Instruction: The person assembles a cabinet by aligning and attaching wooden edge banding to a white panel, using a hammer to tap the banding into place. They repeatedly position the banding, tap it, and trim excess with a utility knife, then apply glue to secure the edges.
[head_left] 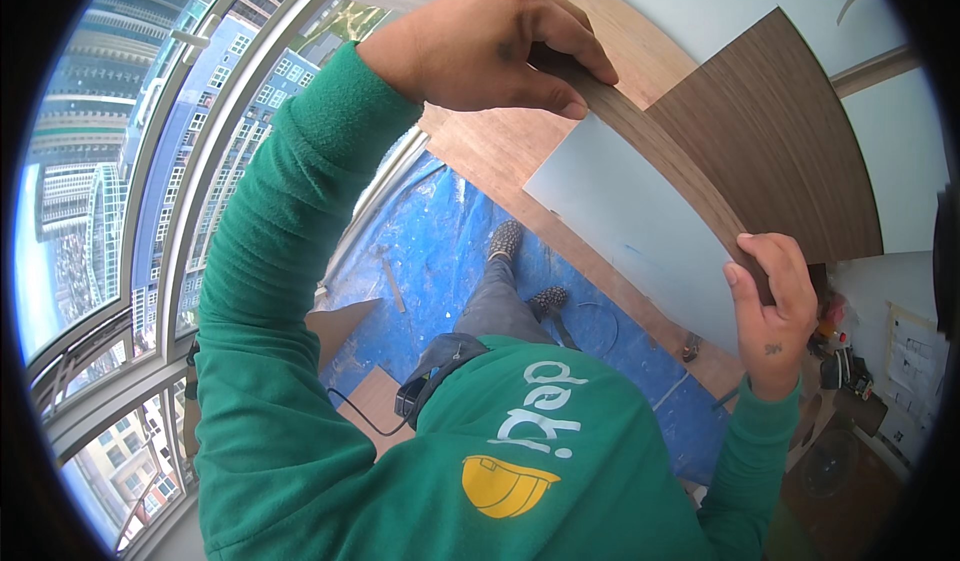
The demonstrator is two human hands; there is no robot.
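your left hand [490,46] clenches upper end of long thin dark walnut-veneer strip [655,151], right hand [775,311] pinches lower end. strip held mid-air, bowed, long axis upper-left to lower-right, over pale grey panel [640,231].

A white sheet [912,366] with faint dark markings hung on the wall just right of the right hand [775,321], rectangular and edged by a pale wooden frame. No screen showed, and the small red and dark things [838,346] between that hand and the sheet were too blurred to tell as packages. The left hand [490,46], raised high, had no package, label or sign near it.
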